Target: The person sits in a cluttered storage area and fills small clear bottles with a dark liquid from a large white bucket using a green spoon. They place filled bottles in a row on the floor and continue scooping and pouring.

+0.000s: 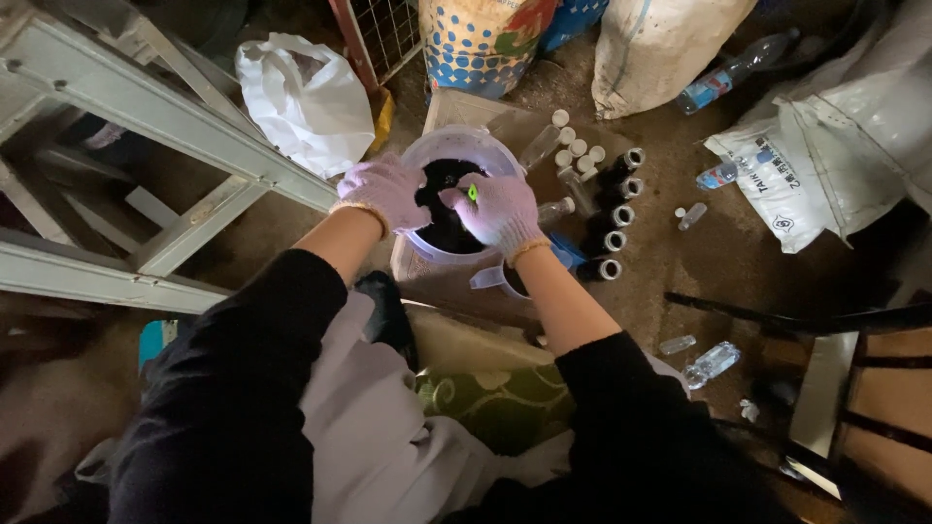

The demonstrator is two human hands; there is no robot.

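Small green item [473, 192], indistinct

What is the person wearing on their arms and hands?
Both hands, left hand and right hand, wear thin pale lilac gloves with gold-coloured bangles at the wrists. The black sleeves are pushed up, leaving the forearms bare.

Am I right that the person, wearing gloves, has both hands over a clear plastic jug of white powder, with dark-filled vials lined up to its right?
Not quite. In the head view the clear plastic jug holds dark, almost black material, not white powder. The rest stands: the gloved left hand and right hand are over it, and the dark-filled vials lie in a row to its right.
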